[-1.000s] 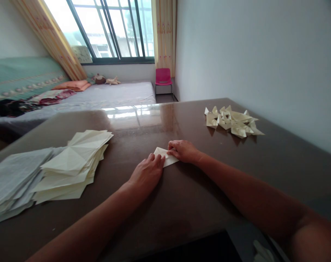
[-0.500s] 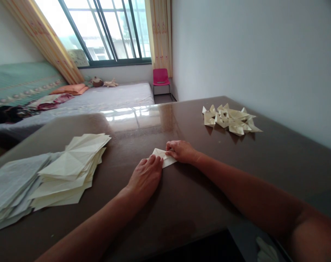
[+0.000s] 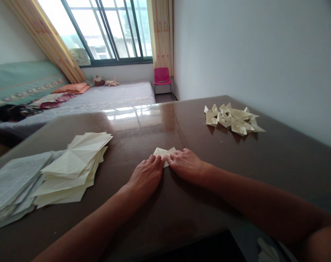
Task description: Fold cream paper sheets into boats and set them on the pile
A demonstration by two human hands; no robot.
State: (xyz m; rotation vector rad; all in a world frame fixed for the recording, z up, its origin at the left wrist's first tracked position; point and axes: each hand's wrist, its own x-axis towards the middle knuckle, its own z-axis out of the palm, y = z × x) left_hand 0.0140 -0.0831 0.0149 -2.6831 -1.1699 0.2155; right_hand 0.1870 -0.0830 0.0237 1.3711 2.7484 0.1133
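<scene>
A small cream sheet of folded paper (image 3: 162, 151) lies on the brown table in front of me, its upper edge showing two pointed corners. My left hand (image 3: 149, 171) presses on its left side with the fingers bent together. From the right, my right hand (image 3: 187, 163) has its thumb and fingers closed on the paper's right part. The fingertips of both hands almost meet at the middle of the paper and hide its lower part.
On the left of the table (image 3: 132, 222) lie a stack of creased cream sheets (image 3: 80, 151) and a pile of greyish sheets (image 3: 15, 182). Several folded paper pieces (image 3: 239, 120) sit together at the back right. Beyond stand a bed (image 3: 127, 92) and a pink chair (image 3: 162, 76).
My right hand has come down and nearer to my body, its fingers now close beside the left fingertips. The paper's right corner now shows above it. My left hand stays nearly in place.
</scene>
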